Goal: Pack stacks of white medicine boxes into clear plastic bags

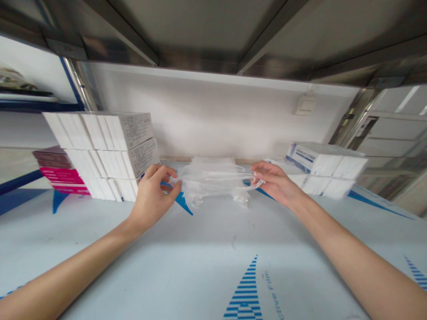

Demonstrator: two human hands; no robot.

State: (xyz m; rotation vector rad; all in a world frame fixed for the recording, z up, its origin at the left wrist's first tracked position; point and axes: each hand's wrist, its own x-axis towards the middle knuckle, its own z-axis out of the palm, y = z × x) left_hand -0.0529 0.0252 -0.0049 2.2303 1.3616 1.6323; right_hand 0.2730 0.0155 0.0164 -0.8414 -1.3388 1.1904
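Left hand now: tall white boxes hard by outer side, barring sideways pass. Right hand: lower boxes just outward. Behind held plastic, wall stops reach; overhead, metal shelf caps lift. Way through: nearer side, over table, between forearms.

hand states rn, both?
Left hand: fingers curled, pinching the left side of the translucent plastic.
Right hand: closed on gathered strands at the plastic's right side.
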